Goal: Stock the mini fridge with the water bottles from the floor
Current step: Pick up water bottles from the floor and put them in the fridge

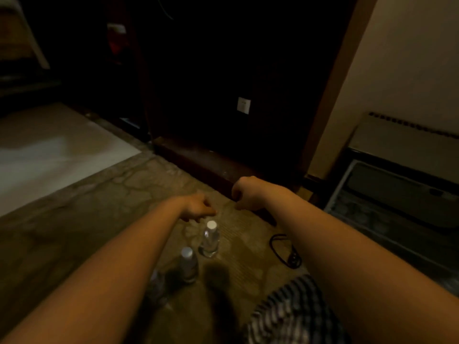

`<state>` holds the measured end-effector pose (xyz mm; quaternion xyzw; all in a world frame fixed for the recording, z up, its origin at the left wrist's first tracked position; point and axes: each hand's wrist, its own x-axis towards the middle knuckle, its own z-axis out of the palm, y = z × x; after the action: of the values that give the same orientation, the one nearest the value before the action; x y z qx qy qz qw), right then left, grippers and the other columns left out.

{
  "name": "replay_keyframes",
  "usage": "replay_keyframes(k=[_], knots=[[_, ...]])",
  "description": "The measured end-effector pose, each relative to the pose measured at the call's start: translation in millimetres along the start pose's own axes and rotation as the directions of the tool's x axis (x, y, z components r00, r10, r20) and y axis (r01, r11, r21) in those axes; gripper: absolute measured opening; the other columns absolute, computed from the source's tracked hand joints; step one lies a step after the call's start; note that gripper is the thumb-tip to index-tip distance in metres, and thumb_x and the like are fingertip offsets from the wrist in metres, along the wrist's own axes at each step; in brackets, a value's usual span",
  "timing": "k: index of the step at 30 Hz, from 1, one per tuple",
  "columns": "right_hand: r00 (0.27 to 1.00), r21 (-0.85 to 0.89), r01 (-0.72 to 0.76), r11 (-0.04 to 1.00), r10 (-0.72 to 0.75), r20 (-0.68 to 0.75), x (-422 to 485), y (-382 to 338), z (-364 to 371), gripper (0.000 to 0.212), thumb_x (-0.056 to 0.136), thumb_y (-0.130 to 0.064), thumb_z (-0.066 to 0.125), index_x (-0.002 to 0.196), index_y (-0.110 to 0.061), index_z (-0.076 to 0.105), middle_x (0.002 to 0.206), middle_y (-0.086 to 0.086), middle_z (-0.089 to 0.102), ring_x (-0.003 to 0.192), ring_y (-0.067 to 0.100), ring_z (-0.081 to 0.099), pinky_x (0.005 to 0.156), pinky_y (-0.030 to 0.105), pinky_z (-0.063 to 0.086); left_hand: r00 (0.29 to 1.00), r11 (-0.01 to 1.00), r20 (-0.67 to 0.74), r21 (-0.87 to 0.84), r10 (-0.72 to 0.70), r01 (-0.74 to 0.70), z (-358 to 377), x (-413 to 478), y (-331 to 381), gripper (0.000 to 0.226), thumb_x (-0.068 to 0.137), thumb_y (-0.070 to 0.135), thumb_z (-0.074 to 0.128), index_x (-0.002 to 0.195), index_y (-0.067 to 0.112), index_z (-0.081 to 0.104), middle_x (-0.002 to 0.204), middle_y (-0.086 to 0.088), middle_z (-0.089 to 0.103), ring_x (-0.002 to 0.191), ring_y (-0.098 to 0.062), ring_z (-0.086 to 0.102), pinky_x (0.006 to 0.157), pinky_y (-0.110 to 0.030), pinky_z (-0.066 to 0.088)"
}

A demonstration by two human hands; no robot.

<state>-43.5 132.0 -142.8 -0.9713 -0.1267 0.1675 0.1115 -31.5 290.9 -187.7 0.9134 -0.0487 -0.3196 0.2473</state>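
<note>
Clear water bottles with white caps stand upright on the patterned carpet: one [210, 239] in front, a second [188, 264] nearer to me, a third [156, 281] half hidden behind my left forearm. My left hand [197, 207] hovers just above and behind the front bottle, fingers loosely curled and holding nothing. My right hand [244, 193] hangs to the right of it, fingers curled down, also holding nothing. The open mini fridge [397, 189] sits at the right, its white door laid out toward me.
A dark wooden cabinet [223, 95] with a white wall socket [243, 105] stands straight ahead. A black cable [285, 252] lies coiled on the carpet to the right of the bottles. Pale floor tile [49, 155] is at the left. Checked fabric [293, 314] covers my leg at the bottom.
</note>
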Motion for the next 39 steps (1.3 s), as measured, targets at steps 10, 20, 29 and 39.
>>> replay_keyframes(k=[10,20,29,39], knots=[[0.966,-0.236,0.111,0.965,-0.050,0.252,88.3,-18.1,49.4,0.037,0.092,-0.019,0.057,0.126,-0.005,0.053,0.128,0.012,0.053,0.101,0.024,0.058,0.074,0.025,0.043,0.997,0.996,0.071,-0.077,-0.042,0.047,49.0,70.5,-93.8,0.037,0.089,0.027,0.055,0.120,0.008,0.056,0.124,-0.013,0.057,0.111,-0.023,0.053,0.098,-0.035,0.041],[0.911,-0.320,0.298,0.900,-0.167,0.378,156.9,11.1,119.9,0.053,0.091,-0.022,0.057,0.139,-0.013,0.037,0.137,0.012,0.047,0.120,0.029,0.050,0.085,0.034,0.042,0.997,0.971,0.028,-0.226,-0.075,0.079,77.6,148.5,-118.2,0.067,0.088,0.024,0.059,0.144,0.011,0.025,0.146,-0.012,0.038,0.133,-0.025,0.039,0.106,-0.031,0.035],[0.930,-0.115,0.182,0.977,-0.132,0.344,176.6,31.6,178.2,0.038,0.093,-0.025,0.050,0.126,-0.008,0.043,0.125,0.020,0.052,0.114,0.035,0.053,0.087,0.036,0.046,0.996,0.941,0.085,-0.335,-0.022,0.049,90.4,176.3,-130.8,0.046,0.081,0.009,0.066,0.125,0.005,0.053,0.124,-0.017,0.061,0.115,-0.029,0.057,0.098,-0.039,0.048],[0.973,0.044,0.154,0.987,-0.159,0.167,136.6,73.9,134.4,0.012,0.095,-0.017,0.044,0.107,-0.015,0.046,0.112,0.011,0.059,0.100,0.029,0.058,0.072,0.034,0.044,0.984,0.930,0.106,-0.355,0.142,-0.096,82.4,159.2,-82.8,0.061,0.079,0.015,0.070,0.133,0.015,0.042,0.129,-0.005,0.054,0.115,-0.012,0.051,0.086,-0.019,0.047]])
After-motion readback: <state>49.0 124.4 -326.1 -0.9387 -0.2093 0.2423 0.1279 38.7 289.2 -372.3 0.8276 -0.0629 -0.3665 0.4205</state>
